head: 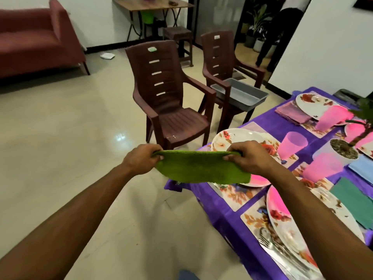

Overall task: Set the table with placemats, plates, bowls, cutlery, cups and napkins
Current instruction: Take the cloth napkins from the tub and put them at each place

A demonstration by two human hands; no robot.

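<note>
A: Where is the green napkin (201,167)?

B: In the air at the corner of the purple-covered table (226,211), stretched between both hands, partly over the floral plate (236,138).

A: How do the hands hold it?

B: The left hand (141,158) is closed, pinching the napkin's left top corner; the right hand (248,157) is closed on the right top corner.

A: What else is at that corner?

B: A pink cup (293,143) just beyond the plate, a fork (270,244) on the nearer floral placemat (254,219), and a brown plastic chair (171,98) beside the table.
</note>
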